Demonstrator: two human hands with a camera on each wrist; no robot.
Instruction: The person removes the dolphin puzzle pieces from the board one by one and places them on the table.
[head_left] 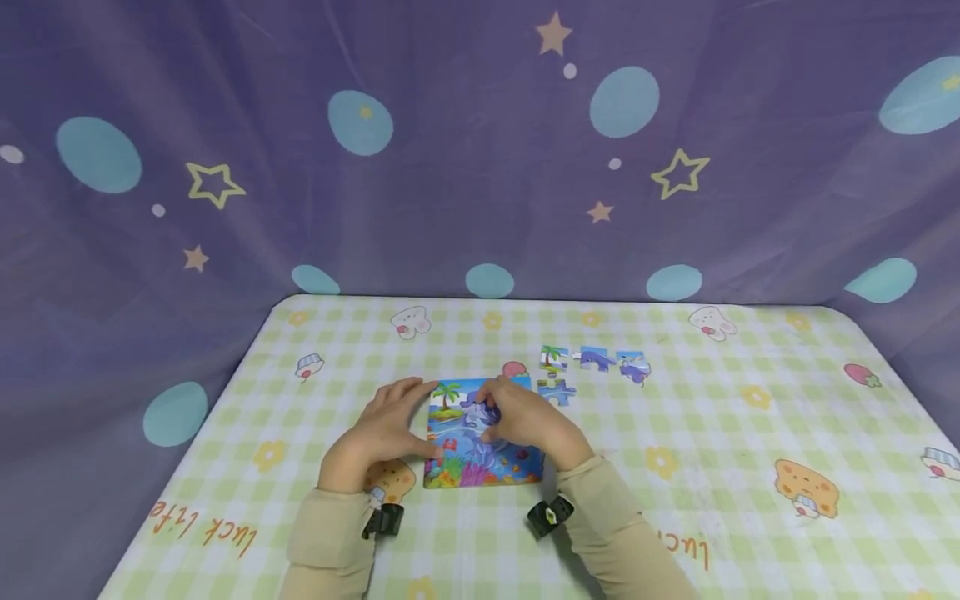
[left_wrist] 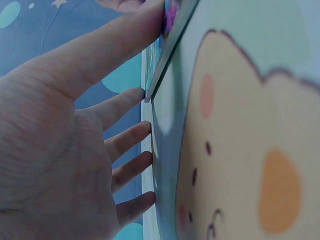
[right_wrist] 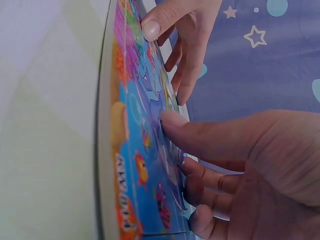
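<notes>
Key relation: the board point(head_left: 447, 463) lies picture side up on the desk point(head_left: 720, 442), between the left hand point(head_left: 384, 423) and the right hand point(head_left: 528, 417). The right hand is nearer the middle of the board, reaching in across its right edge onto the dolphin there; the left hand stands at the left edge. No long axis shows clearly; the board looks close to square, its sides running roughly with the desk's.

Loose pieces: four, on the far right of the board, closer to the right hand than to the left. Palm piece point(head_left: 553, 358) near the board's far right corner; blue piece point(head_left: 556, 392) just on its near side (contact between the two: cannot tell); dolphin piece point(head_left: 593, 359) to the right; end piece point(head_left: 633, 365) farthest right.

Left grip: spread wide, fingers nearly straight, thumb on the board's left margin, nothing held. Index tip lies at or just beside the far left corner.

Right grip: partly closed. Thumb tip touches the dolphin area, fingers bend toward the surface opposite, a gap between. Whether a piece is pinched there, cannot tell; the fingers hide the spot.
</notes>
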